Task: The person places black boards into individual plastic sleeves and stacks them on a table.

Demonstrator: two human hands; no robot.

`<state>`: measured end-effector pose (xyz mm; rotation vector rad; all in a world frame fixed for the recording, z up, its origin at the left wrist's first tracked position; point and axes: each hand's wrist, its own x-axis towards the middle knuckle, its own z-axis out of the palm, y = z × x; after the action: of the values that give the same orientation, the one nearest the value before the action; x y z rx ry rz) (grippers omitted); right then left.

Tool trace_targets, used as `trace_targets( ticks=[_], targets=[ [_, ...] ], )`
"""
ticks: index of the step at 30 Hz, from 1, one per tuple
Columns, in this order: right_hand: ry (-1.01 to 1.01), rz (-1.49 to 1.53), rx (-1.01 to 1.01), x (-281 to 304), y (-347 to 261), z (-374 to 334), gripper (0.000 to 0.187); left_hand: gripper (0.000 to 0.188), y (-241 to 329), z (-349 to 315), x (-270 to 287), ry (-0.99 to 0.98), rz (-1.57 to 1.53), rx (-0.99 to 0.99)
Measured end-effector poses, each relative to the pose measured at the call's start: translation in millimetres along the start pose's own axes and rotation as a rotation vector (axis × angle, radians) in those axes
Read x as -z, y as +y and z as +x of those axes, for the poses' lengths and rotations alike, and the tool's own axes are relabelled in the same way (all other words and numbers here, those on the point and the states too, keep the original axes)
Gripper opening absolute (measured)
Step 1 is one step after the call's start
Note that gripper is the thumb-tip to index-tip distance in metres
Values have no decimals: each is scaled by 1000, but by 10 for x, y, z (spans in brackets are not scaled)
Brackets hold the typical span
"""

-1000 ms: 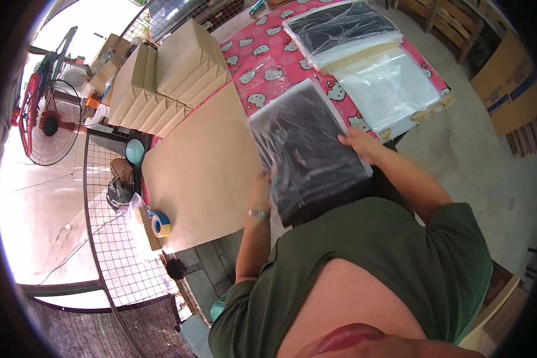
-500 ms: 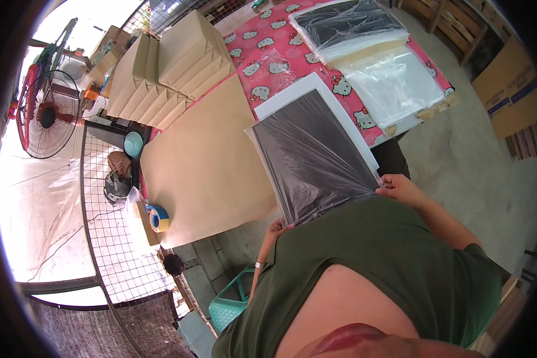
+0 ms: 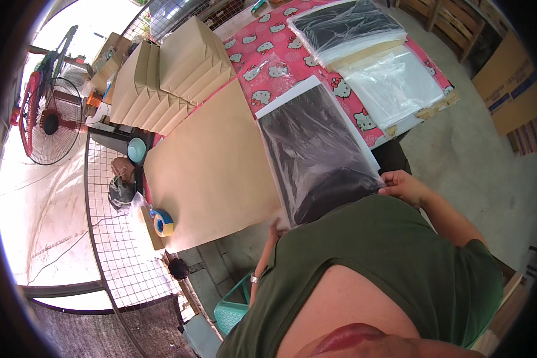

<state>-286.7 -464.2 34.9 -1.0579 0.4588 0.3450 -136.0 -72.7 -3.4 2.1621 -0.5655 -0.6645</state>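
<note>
A flat dark panel or sheet in a clear plastic bag (image 3: pixel 316 149) lies slanted in front of me, its near edge against my shirt. White sheets (image 3: pixel 289 97) show from under its far and right edges. My right hand (image 3: pixel 401 186) pinches the bag's near right corner between thumb and fingers. My left hand (image 3: pixel 274 230) is at the near left corner, beside the plastic; its fingers are smeared by motion and partly hidden, so its grip is unclear. Left of the bag lies a large brown paper sheet (image 3: pixel 212 173).
Brown paper-wrapped packages (image 3: pixel 191 53) are stacked at the far left. Clear plastic bags (image 3: pixel 391 83) and plastic-covered dark sheets (image 3: pixel 346 27) lie at the far right on the pink tablecloth (image 3: pixel 259 45). Tape rolls (image 3: pixel 163 223), a fan (image 3: pixel 51 122) and a green stool (image 3: pixel 232 310) stand left.
The plastic has gone from tightly creased to looser and smoother over the dark panel. My left hand has moved slightly left at its corner; the right stays at its corner.
</note>
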Motion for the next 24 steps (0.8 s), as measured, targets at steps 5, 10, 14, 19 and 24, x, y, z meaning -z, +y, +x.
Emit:
trace_targets(
  ticks=[5, 10, 14, 19, 24],
  targets=[
    [-120, -270, 131, -407, -521, 115, 10, 95, 467, 609, -120, 301, 397, -772],
    [-309, -321, 445, -960, -1051, 482, 16, 92, 1129, 837, -305, 367, 152, -430],
    [-434, -241, 488, -1310, -1304, 525, 17, 46, 1094, 842, -180, 752, 232, -508],
    [-451, -471, 661, -1225, -1353, 706, 22, 21, 976, 747, 409, 1138, 367, -7],
    [201, -444, 799, -63, -1280, 1471, 18, 33, 648, 712, 963, 1502, -411, -139]
  ],
)
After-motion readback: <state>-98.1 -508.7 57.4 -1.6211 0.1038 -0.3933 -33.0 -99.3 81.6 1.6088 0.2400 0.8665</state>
